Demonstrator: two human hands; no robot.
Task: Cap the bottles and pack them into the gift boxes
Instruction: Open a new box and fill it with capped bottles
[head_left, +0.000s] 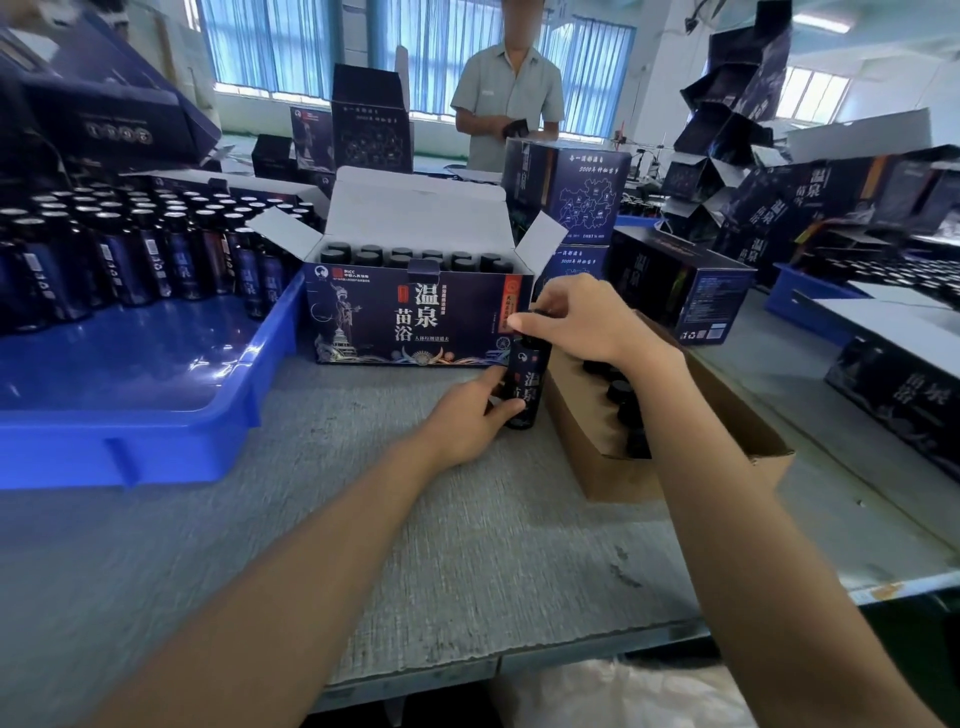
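A dark blue bottle (529, 382) stands upright on the grey table, just right of the open gift box (415, 322). My left hand (467, 415) grips the bottle's lower body. My right hand (576, 319) is curled over its top, fingers around the black cap, which is mostly hidden. The gift box holds several capped bottles (415, 257) in rows, with its white flaps standing open. A brown cardboard box (675, 415) to the right holds loose black caps (621, 389).
A blue tray (156, 395) at the left carries several uncapped bottles (130, 249). Closed gift boxes (685, 291) and folded empty boxes pile up at the right and back. A person in a pale shirt (506, 98) stands across the table.
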